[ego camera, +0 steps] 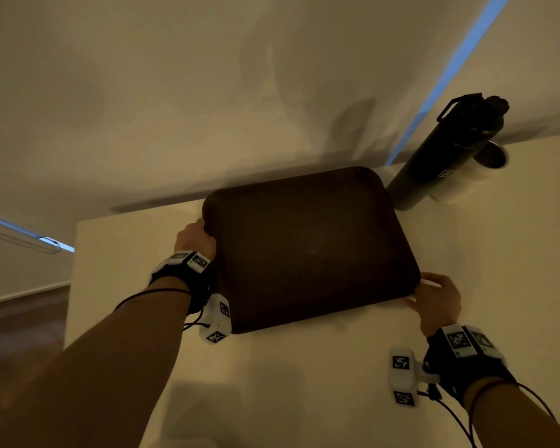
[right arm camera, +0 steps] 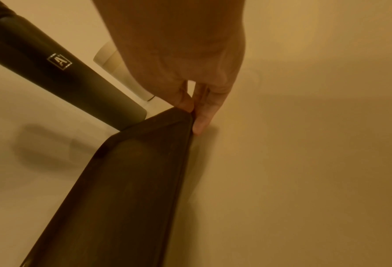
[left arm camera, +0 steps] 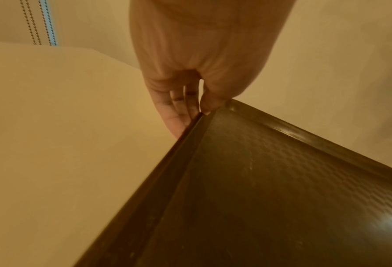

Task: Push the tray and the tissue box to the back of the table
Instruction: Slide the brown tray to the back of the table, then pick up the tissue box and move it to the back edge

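A dark brown tray (ego camera: 311,250) lies flat on the pale table (ego camera: 304,383), near the back edge by the wall. Its long side runs from left to right, turned a little so the right end sits nearer the person. One far corner reaches close to the back edge of the table.

The left hand (ego camera: 193,236) grips the tray at its left rim near the far corner. In the left wrist view the thumb sits on top of the rim and the fingers (left arm camera: 179,115) curl under it.

The right hand (ego camera: 438,302) grips the tray at its near right corner. In the right wrist view the thumb is on the rim and the fingers (right arm camera: 201,119) go down along the outside edge.

A tall black bottle (ego camera: 443,156) stands just beside the far right corner of the tray. A white cup (ego camera: 476,169) stands right next to the bottle.
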A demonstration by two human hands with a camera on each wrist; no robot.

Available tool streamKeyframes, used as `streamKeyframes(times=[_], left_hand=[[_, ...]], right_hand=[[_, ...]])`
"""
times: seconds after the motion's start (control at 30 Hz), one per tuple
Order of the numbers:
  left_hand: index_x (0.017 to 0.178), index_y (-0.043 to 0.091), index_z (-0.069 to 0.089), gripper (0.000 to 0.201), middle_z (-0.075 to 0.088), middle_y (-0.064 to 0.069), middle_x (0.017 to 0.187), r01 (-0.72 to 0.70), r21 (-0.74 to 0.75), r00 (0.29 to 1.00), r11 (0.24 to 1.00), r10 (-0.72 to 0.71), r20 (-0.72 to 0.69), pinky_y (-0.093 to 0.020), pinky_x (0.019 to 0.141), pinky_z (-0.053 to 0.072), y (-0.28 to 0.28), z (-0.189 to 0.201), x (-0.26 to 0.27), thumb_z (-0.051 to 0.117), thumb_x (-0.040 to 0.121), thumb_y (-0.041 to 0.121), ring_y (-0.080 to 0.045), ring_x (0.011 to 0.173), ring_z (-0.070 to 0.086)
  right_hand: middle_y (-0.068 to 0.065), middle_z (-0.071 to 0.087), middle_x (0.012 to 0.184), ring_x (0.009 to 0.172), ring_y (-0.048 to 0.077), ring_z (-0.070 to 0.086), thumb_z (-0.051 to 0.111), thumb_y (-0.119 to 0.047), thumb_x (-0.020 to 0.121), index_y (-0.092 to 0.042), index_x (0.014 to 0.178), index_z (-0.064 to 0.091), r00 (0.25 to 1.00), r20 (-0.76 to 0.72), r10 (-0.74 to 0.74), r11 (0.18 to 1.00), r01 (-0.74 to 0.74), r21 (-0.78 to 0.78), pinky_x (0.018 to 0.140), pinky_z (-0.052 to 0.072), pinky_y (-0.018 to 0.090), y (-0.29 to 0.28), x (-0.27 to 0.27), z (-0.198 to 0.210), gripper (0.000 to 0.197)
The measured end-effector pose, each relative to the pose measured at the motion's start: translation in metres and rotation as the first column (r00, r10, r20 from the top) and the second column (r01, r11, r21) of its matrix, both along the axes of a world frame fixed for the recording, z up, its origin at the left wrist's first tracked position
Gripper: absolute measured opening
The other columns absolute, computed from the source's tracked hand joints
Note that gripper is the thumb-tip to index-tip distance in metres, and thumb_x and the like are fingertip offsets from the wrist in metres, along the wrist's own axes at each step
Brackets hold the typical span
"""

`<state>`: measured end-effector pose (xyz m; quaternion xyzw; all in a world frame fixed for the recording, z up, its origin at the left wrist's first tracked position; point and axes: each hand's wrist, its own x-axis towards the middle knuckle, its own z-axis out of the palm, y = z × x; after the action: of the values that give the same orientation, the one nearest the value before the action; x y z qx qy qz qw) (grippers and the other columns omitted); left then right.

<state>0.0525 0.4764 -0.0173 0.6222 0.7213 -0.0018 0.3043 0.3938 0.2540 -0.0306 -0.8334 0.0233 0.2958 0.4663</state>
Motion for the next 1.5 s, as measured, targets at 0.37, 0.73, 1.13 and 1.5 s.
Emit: streamKeyframes(times=[0.37,0.73,1.13,1.5], left_hand=[[0.142,0.011,0.043,0.051,0.053,-0.021,0.14,-0.035,-0.022,0.999,0.999,0.035,-0.002,-0.048,0.099,0.049,0.001,0.0,-0.003,0.038,0.091,0.01,-0.043,0.12,0.054],[0.11,0.008,0.062,0.024,0.061,-0.015,0.091,-0.285,-0.194,0.832,0.939,0.343,0.436,-0.031,0.061,0.046,-0.092,0.068,-0.066,0.051,0.092,0.02,-0.024,0.07,0.057],[0.106,0.007,0.063,0.028,0.061,-0.01,0.095,-0.493,-0.143,0.795,0.858,0.512,0.325,-0.032,0.071,0.045,-0.298,0.091,-0.169,0.051,0.093,0.028,-0.021,0.085,0.055],[0.135,0.018,0.051,0.047,0.05,-0.007,0.138,-0.529,-0.35,0.638,0.773,0.634,0.437,-0.045,0.086,0.053,-0.377,0.066,-0.166,0.051,0.093,0.039,-0.027,0.123,0.048]], right_hand=[[0.021,0.064,0.107,0.095,0.033,0.063,0.061,0.0,0.085,-0.009,0.118,0.061,1.0,-0.017,0.016,1.0,-0.016,-0.007,0.081,0.057,0.048,-0.001,0.0,-0.003,0.034],[0.017,0.063,0.112,0.093,0.031,0.061,0.057,-0.009,0.091,-0.012,0.122,0.053,0.986,0.033,0.163,0.986,-0.163,0.016,0.086,0.056,0.052,-0.046,-0.053,0.017,0.032],[0.009,0.063,0.111,0.1,0.028,0.066,0.053,-0.024,0.097,-0.014,0.119,0.06,0.537,-0.125,0.834,0.551,-0.824,0.132,0.079,0.059,0.04,-0.143,-0.213,0.038,0.025],[0.001,0.05,0.14,0.129,0.025,0.051,0.055,-0.042,0.092,-0.029,0.144,0.044,0.251,-0.063,0.966,0.259,-0.943,0.208,0.105,0.048,0.053,-0.152,-0.307,0.032,0.054]])
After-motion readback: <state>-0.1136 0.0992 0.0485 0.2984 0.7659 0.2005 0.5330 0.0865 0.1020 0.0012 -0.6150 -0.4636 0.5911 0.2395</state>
